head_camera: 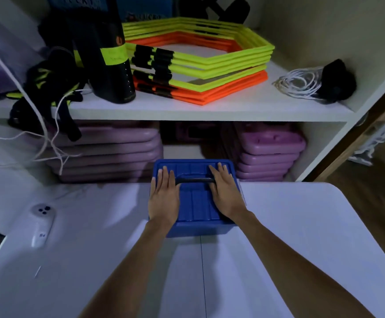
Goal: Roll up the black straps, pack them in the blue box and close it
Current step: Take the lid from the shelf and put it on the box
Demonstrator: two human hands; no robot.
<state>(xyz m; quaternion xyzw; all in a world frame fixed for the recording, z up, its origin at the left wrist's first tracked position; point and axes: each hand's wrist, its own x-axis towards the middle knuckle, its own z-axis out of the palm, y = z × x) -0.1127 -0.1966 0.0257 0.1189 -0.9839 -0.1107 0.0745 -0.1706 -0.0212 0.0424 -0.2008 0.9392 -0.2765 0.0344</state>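
Note:
The blue box [195,204] stands on the white table at its far edge, with its lid down. A dark handle [195,180] lies flat across the lid. My left hand [164,196] presses flat on the lid's left side with straight fingers. On the lid's right side lies my right hand [227,191], also flat, fingers straight. No black straps show on the table; the inside of the box is hidden.
A white remote [40,223] lies on the white table [301,237] at the left. Behind stands a shelf [210,111] with yellow and orange hexagon rings [200,60], a black cylinder [109,60], tangled black-yellow gear [49,88] and a white cord [299,84]. Purple blocks [272,154] fill the shelf below.

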